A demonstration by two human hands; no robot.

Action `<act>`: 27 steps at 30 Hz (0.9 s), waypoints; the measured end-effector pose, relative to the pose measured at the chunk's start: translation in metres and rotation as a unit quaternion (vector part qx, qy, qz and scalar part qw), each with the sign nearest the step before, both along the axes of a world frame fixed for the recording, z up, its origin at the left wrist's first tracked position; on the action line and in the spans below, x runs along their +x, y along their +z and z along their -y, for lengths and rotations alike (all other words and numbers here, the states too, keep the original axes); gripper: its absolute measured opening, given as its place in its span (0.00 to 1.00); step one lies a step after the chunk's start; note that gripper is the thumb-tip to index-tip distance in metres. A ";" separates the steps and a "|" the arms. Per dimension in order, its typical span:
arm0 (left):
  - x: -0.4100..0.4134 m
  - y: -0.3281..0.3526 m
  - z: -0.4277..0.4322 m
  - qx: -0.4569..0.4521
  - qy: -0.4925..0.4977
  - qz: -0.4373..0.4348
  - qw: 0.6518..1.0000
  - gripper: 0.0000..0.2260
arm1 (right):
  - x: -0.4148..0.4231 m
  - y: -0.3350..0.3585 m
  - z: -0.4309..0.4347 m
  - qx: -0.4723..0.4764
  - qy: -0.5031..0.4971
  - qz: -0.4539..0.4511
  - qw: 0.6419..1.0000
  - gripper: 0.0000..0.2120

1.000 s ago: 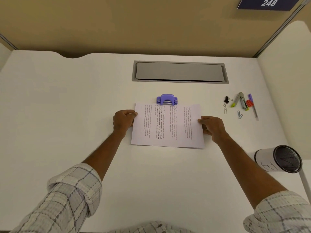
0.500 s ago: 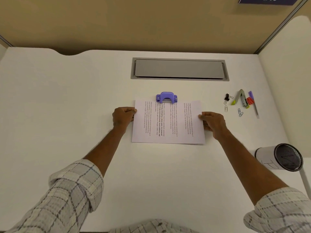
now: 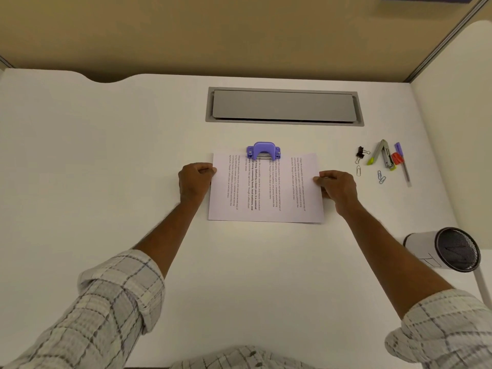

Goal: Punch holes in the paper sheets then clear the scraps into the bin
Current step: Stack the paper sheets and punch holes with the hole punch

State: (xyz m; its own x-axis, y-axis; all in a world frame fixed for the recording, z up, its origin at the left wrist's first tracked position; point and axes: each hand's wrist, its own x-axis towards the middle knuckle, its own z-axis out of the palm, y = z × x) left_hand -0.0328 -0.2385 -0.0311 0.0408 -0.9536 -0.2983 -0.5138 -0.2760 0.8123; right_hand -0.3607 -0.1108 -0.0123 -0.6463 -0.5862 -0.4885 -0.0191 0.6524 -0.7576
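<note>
White printed paper sheets lie flat at the middle of the white desk. Their far edge sits inside the mouth of a purple hole punch, which stands at the middle of that edge. My left hand pinches the sheets' left edge. At the right edge my right hand pinches them too. A black mesh bin, wrapped in white paper, stands at the desk's near right.
A grey cable hatch is set into the desk behind the punch. To the right lie a black binder clip, paper clips, a stapler and pens. Partition walls close the back and right.
Both hands have slid the sheets away from me, so the far edge now sits inside the punch's mouth instead of in front of it.
</note>
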 end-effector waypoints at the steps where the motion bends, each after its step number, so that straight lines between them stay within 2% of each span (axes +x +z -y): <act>1: -0.002 0.003 -0.002 -0.012 -0.003 0.014 1.000 0.14 | 0.001 0.000 0.000 0.001 0.001 -0.006 1.000 0.08; 3: -0.008 0.011 -0.011 -0.049 -0.026 0.054 0.997 0.18 | 0.004 0.001 -0.001 0.003 0.015 -0.050 0.999 0.10; 6: -0.021 0.014 -0.041 -0.145 -0.138 0.101 0.975 0.20 | 0.013 0.004 -0.001 -0.008 0.079 -0.233 0.969 0.13; 9: -0.039 0.005 -0.080 -0.234 -0.302 0.143 0.913 0.22 | 0.027 0.011 0.009 -0.046 0.168 -0.364 0.915 0.14; 11: -0.053 -0.004 -0.103 -0.236 -0.384 0.179 0.874 0.25 | 0.038 0.013 0.022 -0.053 0.268 -0.414 0.868 0.17; 13: -0.065 -0.014 -0.119 -0.207 -0.429 0.210 0.854 0.28 | 0.051 0.014 0.036 -0.069 0.355 -0.417 0.834 0.21; 15: -0.074 -0.022 -0.126 -0.174 -0.448 0.230 0.846 0.31 | 0.061 0.015 0.049 -0.073 0.408 -0.393 0.821 0.25; 17: -0.078 -0.028 -0.127 -0.160 -0.452 0.261 0.838 0.32 | 0.065 0.017 0.062 -0.071 0.460 -0.396 0.791 0.29; 21: -0.077 -0.036 -0.123 -0.143 -0.451 0.279 0.836 0.34 | 0.069 0.018 0.083 -0.023 0.522 -0.404 0.751 0.33; 23: -0.076 -0.039 -0.122 -0.148 -0.451 0.279 0.834 0.34 | 0.071 0.016 0.086 -0.005 0.535 -0.401 0.743 0.33; 27: -0.076 -0.040 -0.122 -0.153 -0.449 0.276 0.836 0.35 | 0.075 0.016 0.087 -0.026 0.509 -0.359 0.781 0.27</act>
